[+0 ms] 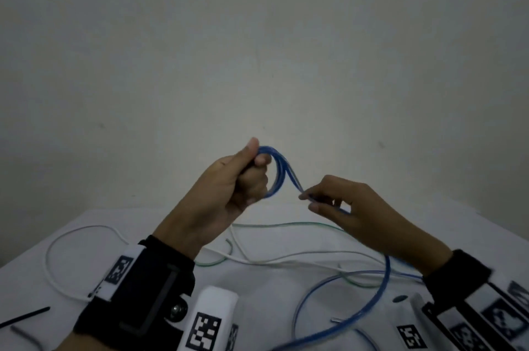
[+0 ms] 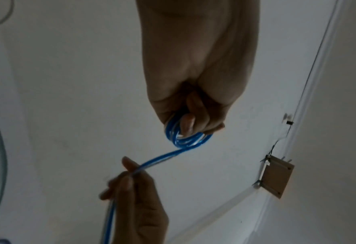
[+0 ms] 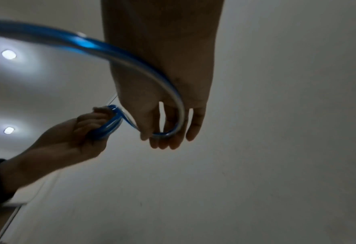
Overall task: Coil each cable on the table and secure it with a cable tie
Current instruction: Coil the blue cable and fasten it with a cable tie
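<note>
My left hand (image 1: pixel 243 176) is raised above the table and grips a small coil of blue cable (image 1: pixel 279 170) in its fist, thumb on top. In the left wrist view the coil (image 2: pixel 181 137) wraps under the curled fingers. My right hand (image 1: pixel 340 201) pinches the same blue cable just right of the coil. In the right wrist view the cable (image 3: pixel 151 72) curves across the palm to the fingertips (image 3: pixel 164 142). The loose blue length (image 1: pixel 383 287) drops behind my right wrist and loops over the table. A black cable tie (image 1: pixel 25 317) lies at the table's left front.
A white cable (image 1: pixel 57 242) and a thin green cable (image 1: pixel 274 225) sprawl across the white table (image 1: pixel 160 224). A short grey piece (image 1: pixel 25 336) lies near the black tie. A plain wall stands behind the table.
</note>
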